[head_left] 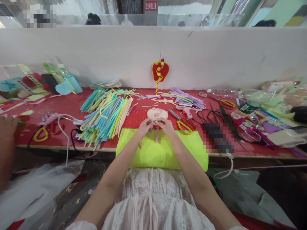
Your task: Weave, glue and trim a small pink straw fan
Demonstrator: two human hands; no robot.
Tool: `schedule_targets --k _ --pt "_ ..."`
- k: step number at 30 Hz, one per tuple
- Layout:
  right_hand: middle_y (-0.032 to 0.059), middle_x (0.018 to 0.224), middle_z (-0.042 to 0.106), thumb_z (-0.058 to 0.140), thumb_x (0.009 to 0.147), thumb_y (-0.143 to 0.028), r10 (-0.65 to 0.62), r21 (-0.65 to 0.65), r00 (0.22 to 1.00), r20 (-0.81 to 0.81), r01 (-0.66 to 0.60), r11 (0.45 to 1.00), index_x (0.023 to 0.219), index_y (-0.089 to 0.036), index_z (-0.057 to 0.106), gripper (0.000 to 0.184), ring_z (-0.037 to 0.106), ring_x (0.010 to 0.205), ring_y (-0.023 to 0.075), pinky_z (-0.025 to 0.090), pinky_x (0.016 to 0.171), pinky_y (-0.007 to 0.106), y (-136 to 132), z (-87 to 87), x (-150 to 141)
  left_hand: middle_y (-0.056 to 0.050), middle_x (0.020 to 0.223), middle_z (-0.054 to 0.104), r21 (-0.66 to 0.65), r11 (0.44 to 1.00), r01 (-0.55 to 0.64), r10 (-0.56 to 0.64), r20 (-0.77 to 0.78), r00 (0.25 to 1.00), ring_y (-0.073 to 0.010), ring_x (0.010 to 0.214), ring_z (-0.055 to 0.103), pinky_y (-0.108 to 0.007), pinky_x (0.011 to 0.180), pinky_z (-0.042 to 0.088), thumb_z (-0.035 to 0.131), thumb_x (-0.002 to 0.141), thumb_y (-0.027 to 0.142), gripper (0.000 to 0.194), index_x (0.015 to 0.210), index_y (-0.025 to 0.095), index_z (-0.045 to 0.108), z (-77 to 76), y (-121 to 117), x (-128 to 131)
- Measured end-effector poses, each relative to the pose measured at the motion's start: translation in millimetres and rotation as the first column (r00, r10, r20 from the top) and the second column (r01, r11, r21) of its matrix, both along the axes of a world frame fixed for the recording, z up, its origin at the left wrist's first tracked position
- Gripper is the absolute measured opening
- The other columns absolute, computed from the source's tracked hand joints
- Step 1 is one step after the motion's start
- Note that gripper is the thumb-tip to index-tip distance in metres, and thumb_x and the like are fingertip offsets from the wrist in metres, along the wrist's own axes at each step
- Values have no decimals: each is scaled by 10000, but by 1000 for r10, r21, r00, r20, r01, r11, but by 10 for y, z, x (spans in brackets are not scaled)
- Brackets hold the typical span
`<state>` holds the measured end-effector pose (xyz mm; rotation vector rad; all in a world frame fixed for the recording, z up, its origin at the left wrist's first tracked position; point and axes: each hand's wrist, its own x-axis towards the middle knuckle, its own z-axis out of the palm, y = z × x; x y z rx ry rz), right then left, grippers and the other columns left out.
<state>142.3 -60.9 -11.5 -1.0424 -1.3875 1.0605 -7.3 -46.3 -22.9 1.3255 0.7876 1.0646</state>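
Observation:
At the front of the table, my left hand [145,126] and my right hand [166,125] meet with their fingertips pinched together. Between them is a small pink-grey pipe cleaner piece [153,121], its thin strands [157,135] hanging down. Its exact shape is partly covered by my fingers. Just beyond my fingertips sits a pale pink, rounded fan-like piece [157,113] with pink trim on it; whether it is joined to the strands I cannot tell. Under my wrists a bright yellow-green sheet [163,151] covers the table edge and hangs over it.
A big pile of coloured pipe cleaners [105,111] lies left, purple ones [187,97] behind. Yellow-handled scissors [183,125] and a pink glue gun [185,111] rest right, near a cable-connected dark object [217,137]. A red decorated fan [160,72] stands behind. Another person's arm [7,143] reaches in left.

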Motion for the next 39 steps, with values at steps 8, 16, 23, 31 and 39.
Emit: schedule_targets --k 8,16,23,31,39 --pt "28 802 662 645 661 -398 -34 72 997 63 30 997 753 -205 667 215 601 790 174 469 742 291 -10 21 0 94 413 430 54 998 -44 48 -66 997 -49 324 369 -176 372 328 625 697 472 343 767 175 470 4 3 -19" --pt "32 820 669 636 664 -417 -119 67 992 34 117 991 768 -205 666 238 607 808 184 477 747 298 -9 24 -5 62 491 508 17 999 -44 45 -50 998 -70 376 458 -201 408 378 624 694 459 331 739 161 487 87 -7 -2" --pt "34 833 678 630 667 -426 -138 77 990 24 136 988 775 -201 669 253 616 826 190 470 776 312 0 7 0 55 550 526 -6 1000 -30 30 -26 999 -71 396 464 -213 417 386 649 664 407 311 750 154 489 91 -5 1" --pt "29 825 679 660 636 -442 -75 13 996 -52 76 997 784 -206 674 279 621 800 196 504 740 323 -22 4 -19 71 491 477 35 997 -69 70 -24 997 -59 402 429 -194 430 353 657 667 346 265 684 164 465 64 -1 2" --pt "29 798 672 676 624 -438 -14 -9 998 -58 14 1000 779 -203 676 282 618 787 196 523 736 325 -11 10 -14 74 492 474 39 998 -41 43 -39 998 -61 412 443 -190 438 357 660 667 346 273 683 165 456 9 27 -8"
